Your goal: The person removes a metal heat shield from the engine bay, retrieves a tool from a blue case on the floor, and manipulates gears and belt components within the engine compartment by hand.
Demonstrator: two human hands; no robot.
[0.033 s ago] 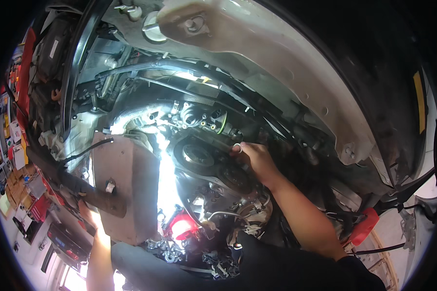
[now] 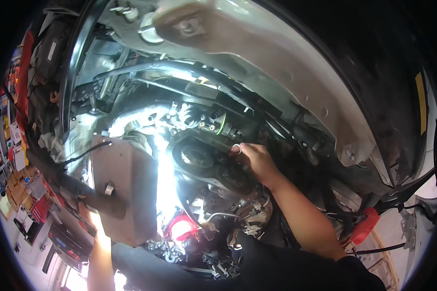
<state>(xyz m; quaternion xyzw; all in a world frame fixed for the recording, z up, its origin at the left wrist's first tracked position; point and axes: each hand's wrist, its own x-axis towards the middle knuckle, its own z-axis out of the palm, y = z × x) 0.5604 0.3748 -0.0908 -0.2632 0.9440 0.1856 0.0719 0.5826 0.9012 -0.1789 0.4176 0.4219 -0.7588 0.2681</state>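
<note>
Inside an open car engine bay, my right hand (image 2: 258, 162) is closed, its thumb and fingers pinching a small pale ring-shaped piece (image 2: 236, 148). The rest of that piece, if any, is hidden by the fingers and shadow. Just left of it sits a round dark pulley (image 2: 197, 155), with a second dark round part (image 2: 235, 178) below. My left hand (image 2: 88, 216) is at the lower left, against the outer side of a brown-grey box-shaped panel (image 2: 126, 194). Its fingers are mostly hidden and washed out by glare.
A bright light streak runs beside the panel. Below it glows a red part (image 2: 183, 228). Black hoses (image 2: 155, 68) cross the far side, before a wide beige metal panel (image 2: 257, 48). A red object (image 2: 364, 225) lies right of my forearm. Shelves and a dark car (image 2: 68, 242) stand at left.
The view has shifted very slightly. Both hands stay in place, and the right hand keeps its pinch on the ring-shaped piece.
</note>
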